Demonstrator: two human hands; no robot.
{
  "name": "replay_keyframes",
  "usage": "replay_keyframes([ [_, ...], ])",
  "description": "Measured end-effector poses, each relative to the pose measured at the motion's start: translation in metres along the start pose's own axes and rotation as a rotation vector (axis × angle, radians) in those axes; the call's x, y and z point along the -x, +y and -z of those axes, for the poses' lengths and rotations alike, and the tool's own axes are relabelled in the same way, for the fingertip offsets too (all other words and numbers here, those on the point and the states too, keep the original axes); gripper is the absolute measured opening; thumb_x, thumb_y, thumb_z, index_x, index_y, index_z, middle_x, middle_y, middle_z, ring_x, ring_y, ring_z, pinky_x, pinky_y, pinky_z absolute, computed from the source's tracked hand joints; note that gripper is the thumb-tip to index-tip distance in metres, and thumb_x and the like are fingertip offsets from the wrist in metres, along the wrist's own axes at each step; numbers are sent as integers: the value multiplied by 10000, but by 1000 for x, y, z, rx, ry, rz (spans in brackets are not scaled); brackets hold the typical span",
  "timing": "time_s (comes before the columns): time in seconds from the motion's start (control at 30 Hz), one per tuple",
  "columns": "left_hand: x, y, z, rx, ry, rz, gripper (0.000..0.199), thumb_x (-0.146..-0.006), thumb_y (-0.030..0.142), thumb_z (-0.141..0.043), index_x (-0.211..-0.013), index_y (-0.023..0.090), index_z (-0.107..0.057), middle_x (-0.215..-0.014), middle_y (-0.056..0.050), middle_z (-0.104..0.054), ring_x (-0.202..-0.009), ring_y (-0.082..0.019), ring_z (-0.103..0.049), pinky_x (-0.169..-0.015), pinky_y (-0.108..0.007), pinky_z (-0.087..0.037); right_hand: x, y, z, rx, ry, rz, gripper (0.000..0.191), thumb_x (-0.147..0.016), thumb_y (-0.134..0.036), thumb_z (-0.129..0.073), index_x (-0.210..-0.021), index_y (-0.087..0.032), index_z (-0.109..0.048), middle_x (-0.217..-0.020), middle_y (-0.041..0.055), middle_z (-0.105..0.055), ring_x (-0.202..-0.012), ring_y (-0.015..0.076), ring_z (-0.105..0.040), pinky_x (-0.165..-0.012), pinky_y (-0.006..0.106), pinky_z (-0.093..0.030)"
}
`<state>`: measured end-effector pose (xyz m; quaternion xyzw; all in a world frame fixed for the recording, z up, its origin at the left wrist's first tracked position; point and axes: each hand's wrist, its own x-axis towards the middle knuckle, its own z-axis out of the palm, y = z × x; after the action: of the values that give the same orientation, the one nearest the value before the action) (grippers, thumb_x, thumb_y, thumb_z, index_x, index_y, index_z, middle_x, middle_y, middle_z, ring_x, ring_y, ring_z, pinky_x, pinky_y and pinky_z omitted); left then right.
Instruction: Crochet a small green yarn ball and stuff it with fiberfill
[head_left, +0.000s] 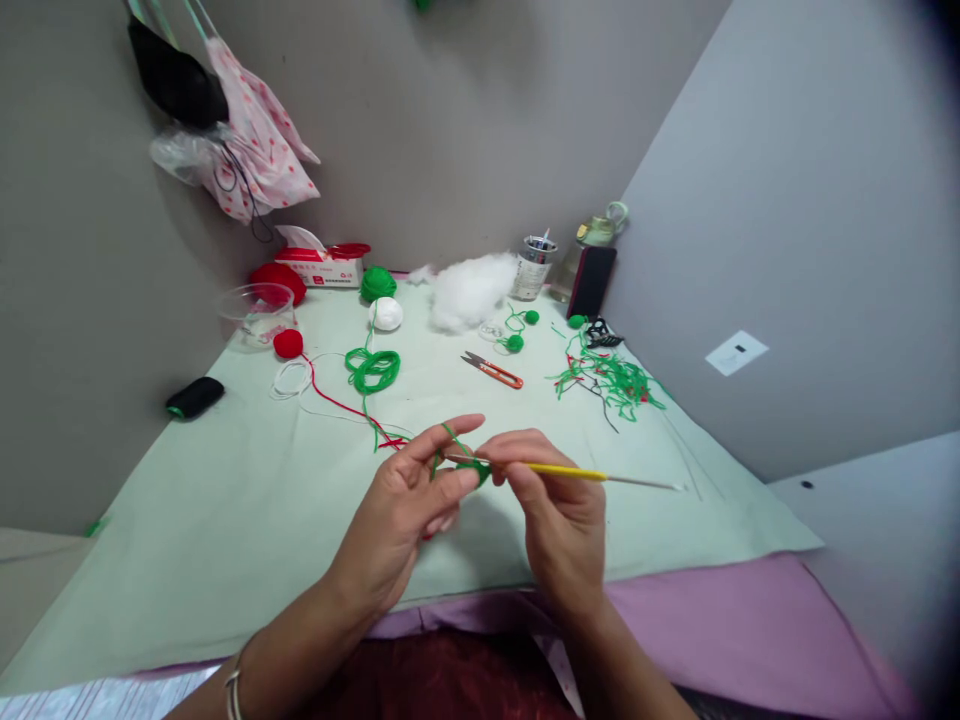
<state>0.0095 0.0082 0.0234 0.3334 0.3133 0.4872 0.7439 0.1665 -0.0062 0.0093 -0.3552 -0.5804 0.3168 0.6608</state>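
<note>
My right hand is closed around a crochet hook with a yellow grip, its bare metal end pointing right. The hook's other tip meets a small green crochet piece, which my left hand pinches between thumb and fingers. Green yarn loops over my raised left index finger. Most of the crochet piece is hidden by my fingers. Beyond my left hand lies a loose coil of green yarn, with a red strand running beside it.
Orange thread snips lie ahead of my hands. White stuffing, a green yarn ball and a can of pens stand at the back. Yarn scraps are heaped right; a clear plastic cup is left. A phone leans upright.
</note>
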Motion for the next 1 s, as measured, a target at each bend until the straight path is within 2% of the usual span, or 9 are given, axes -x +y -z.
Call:
replay_keyframes([
  [0.13, 4, -5, 3, -135, -18, -12, 340, -879, 343, -828, -1219, 342, -822, -926, 1, -645, -719, -87, -518, -673, -207, -439, 2, 3, 2, -29, 19, -90, 174, -1048, -250, -649, -1037, -294, -817, -945, -4, -789, -798, 123, -658, -740, 257, -537],
  [0.23, 4, -4, 6, -162, 0, -7, 339, -872, 346, -814, -1210, 336, -826, -979, -19, -662, -915, -156, -574, -866, -272, -458, 2, 5, 5, -156, 26, -176, 188, -1066, -313, -623, -1010, -283, -800, -942, -8, -777, -783, 113, -659, -746, 244, -554],
  [0.33, 4, -1, 6, -186, 50, -18, 348, -832, 337, -836, -1180, 331, -835, -985, -20, -650, -982, -185, -570, -893, -290, -433, 1, 3, 6, -204, 9, -186, 211, -1080, -326, -598, -1002, -267, -784, -942, -5, -777, -765, 106, -674, -737, 234, -567],
  [0.43, 5, 1, 7, -207, 64, -45, 348, -830, 321, -839, -1177, 338, -831, -949, -10, -625, -937, -171, -551, -845, -277, -429, 1, -1, 5, -157, -4, -148, 230, -1099, -308, -554, -1026, -260, -767, -959, 4, -782, -755, 113, -698, -729, 251, -586],
  [0.57, 6, -2, 9, -250, 78, -98, 337, -852, 300, -833, -1184, 357, -822, -926, 8, -601, -813, -133, -506, -712, -251, -411, 5, -6, 5, 94, -21, -1, 226, -1096, -210, -530, -1077, -253, -751, -964, 16, -775, -763, 124, -716, -734, 274, -601],
  [0.73, 8, -12, 4, -241, 155, -170, 400, -837, 272, -869, -1229, 316, -803, -880, 21, -632, -747, -107, -508, -715, -222, -440, 10, -2, 4, 524, -154, 390, 268, -1029, -90, -573, -1187, -237, -732, -999, 71, -789, -892, 188, -754, -754, 316, -627],
  [0.83, 7, -12, 0, -55, 105, -18, 539, -798, 314, -906, -1314, 254, -761, -809, 26, -631, -659, -82, -488, -662, -202, -441, 13, 1, 4, 693, -120, 532, 302, -997, -65, -619, -1194, -244, -763, -1052, 102, -780, -935, 207, -753, -737, 317, -626],
  [0.93, 4, -6, -1, 92, 39, 140, 503, -787, 297, -913, -1265, 206, -786, -722, 72, -563, -484, -9, -258, -622, -204, -448, 11, 0, 5, 474, -13, 379, 292, -1011, -76, -599, -1168, -254, -768, -1001, 73, -778, -874, 195, -732, -725, 327, -613],
  [1.0, 3, -1, 0, 103, 46, 109, 474, -790, 268, -906, -1249, 230, -797, -762, 68, -575, -483, -2, -265, -644, -213, -468, 7, -2, 5, 251, 55, 210, 258, -1037, -120, -571, -1100, -261, -778, -910, 40, -763, -763, 172, -691, -665, 315, -583],
])
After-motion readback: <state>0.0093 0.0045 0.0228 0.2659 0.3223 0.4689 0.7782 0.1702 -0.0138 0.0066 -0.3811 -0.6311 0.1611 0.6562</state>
